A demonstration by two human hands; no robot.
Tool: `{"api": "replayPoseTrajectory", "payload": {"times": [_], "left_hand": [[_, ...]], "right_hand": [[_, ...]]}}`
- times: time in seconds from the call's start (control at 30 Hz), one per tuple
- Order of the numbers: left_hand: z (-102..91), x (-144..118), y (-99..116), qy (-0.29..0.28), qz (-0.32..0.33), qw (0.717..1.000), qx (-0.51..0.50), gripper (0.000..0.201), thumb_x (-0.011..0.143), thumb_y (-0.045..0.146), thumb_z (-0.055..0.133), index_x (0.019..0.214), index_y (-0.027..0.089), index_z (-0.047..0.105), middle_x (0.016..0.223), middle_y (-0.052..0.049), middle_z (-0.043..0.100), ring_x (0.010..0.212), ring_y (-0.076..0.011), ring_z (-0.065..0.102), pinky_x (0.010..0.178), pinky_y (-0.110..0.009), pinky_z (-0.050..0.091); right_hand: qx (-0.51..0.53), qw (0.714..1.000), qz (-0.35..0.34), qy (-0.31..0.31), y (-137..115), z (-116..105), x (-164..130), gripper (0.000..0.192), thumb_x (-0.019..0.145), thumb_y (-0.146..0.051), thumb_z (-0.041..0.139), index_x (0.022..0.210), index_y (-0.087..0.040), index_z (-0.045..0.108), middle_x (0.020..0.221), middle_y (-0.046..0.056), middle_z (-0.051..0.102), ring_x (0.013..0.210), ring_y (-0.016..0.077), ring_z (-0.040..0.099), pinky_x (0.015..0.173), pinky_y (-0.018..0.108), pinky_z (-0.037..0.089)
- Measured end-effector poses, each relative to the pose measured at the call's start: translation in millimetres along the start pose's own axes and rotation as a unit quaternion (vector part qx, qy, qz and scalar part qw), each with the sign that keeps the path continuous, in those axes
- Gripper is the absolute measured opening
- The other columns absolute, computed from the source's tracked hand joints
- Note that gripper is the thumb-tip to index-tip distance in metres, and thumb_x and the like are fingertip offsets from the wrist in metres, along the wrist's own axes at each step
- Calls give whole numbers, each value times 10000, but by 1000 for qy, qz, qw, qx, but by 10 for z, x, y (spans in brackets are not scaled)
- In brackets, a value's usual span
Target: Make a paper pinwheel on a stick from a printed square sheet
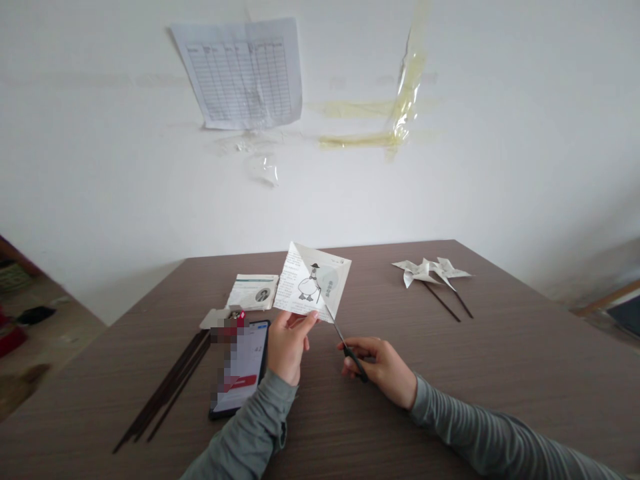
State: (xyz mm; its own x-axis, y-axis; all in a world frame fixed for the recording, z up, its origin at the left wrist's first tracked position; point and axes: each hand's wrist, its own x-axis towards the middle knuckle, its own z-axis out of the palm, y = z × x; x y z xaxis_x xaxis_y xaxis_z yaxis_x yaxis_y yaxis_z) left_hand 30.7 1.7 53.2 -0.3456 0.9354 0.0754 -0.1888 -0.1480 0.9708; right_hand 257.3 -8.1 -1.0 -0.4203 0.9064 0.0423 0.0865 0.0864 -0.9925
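Between my left thumb and fingers is a square sheet of printed paper (310, 280), held up above the table with a drawing of a bird in a hat facing me. A diagonal crease runs across it. My left hand (287, 343) is closed on its lower edge. In my right hand (377, 367) is a pair of scissors (356, 363) with black handles. The fingers are wrapped round the handles, and the blades reach the paper's bottom corner. How far the blades have cut in I cannot tell.
Left of my hands lie a phone (245, 373), a bundle of thin dark sticks (170, 380), a small open box (217, 319) and a stack of printed paper squares (253, 292). Two paper pinwheels (425, 272) on sticks rest at the table's (475, 373) far right. A wall (150, 193) stands behind.
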Motion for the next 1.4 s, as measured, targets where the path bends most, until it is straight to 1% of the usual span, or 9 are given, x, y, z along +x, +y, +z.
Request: {"api": "replayPoseTrajectory", "payload": {"times": [0.17, 0.33, 0.53, 0.63, 0.7, 0.87, 1.0, 1.17, 1.4], "left_hand": [[10, -4, 20, 2, 1, 1000, -1, 443, 649, 412, 1124, 982, 199, 923, 948, -123, 978, 798, -297, 913, 433, -203, 392], [46, -13, 75, 8, -4, 1000, -10, 434, 614, 408, 1117, 931, 199, 907, 897, -116, 967, 749, -296, 906, 421, -206, 373], [78, -48, 119, -13, -13, 1000, 1, 473, 594, 448, 1142, 917, 199, 903, 878, -125, 958, 725, -300, 896, 415, -202, 344], [81, -55, 116, -22, -18, 1000, 6, 474, 594, 453, 1135, 920, 199, 902, 880, -124, 956, 721, -295, 888, 414, -202, 340], [82, -54, 112, -21, -21, 1000, 4, 467, 589, 444, 1122, 921, 198, 903, 873, -120, 952, 717, -287, 880, 414, -201, 340], [81, -49, 108, -20, -23, 1000, 3, 471, 584, 441, 1123, 923, 203, 899, 874, -115, 948, 721, -281, 878, 414, -199, 330], [79, -52, 107, -19, -25, 1000, -2, 483, 579, 430, 1137, 931, 205, 897, 878, -108, 953, 723, -281, 881, 413, -195, 339], [77, -54, 106, -22, -26, 999, -5, 469, 594, 419, 1137, 932, 205, 894, 884, -107, 954, 730, -280, 884, 415, -196, 346], [79, -70, 107, -27, -26, 999, 4, 468, 611, 427, 1120, 948, 205, 883, 920, -122, 960, 758, -287, 894, 424, -198, 334]], "right_hand": [[15, 1000, 7, -5, -30, 8, -3, 739, 920, -876, 1026, 1232, -210, 949, 881, 73, 916, 749, 255, 796, 793, 431, 703], [13, 1000, 11, 2, -110, 26, -18, 774, 880, -894, 1047, 1219, -206, 945, 884, 86, 923, 752, 257, 791, 790, 426, 695], [1, 1000, 15, 16, -252, 35, -48, 754, 859, -922, 1038, 1157, -234, 953, 890, 116, 925, 814, 331, 842, 820, 475, 726], [2, 1000, 16, 21, -286, 35, -60, 706, 869, -887, 1047, 1133, -238, 958, 893, 129, 922, 835, 352, 852, 839, 490, 733], [5, 1000, 16, 23, -282, 37, -60, 679, 888, -852, 1050, 1156, -235, 962, 905, 136, 927, 840, 348, 855, 847, 482, 733], [14, 1000, 10, 24, -224, 44, -40, 750, 852, -870, 1049, 1189, -207, 952, 877, 118, 923, 778, 311, 831, 808, 462, 728], [25, 999, 12, 34, -203, 43, -36, 686, 865, -826, 1070, 1172, -223, 961, 895, 140, 939, 782, 326, 838, 811, 473, 730], [23, 999, 17, 28, -210, 48, -37, 747, 835, -880, 1071, 1177, -226, 950, 878, 116, 922, 789, 332, 839, 805, 472, 725], [19, 999, 18, 29, -213, 52, -30, 739, 832, -883, 1070, 1160, -232, 949, 850, 101, 893, 790, 325, 833, 793, 459, 716]]}}
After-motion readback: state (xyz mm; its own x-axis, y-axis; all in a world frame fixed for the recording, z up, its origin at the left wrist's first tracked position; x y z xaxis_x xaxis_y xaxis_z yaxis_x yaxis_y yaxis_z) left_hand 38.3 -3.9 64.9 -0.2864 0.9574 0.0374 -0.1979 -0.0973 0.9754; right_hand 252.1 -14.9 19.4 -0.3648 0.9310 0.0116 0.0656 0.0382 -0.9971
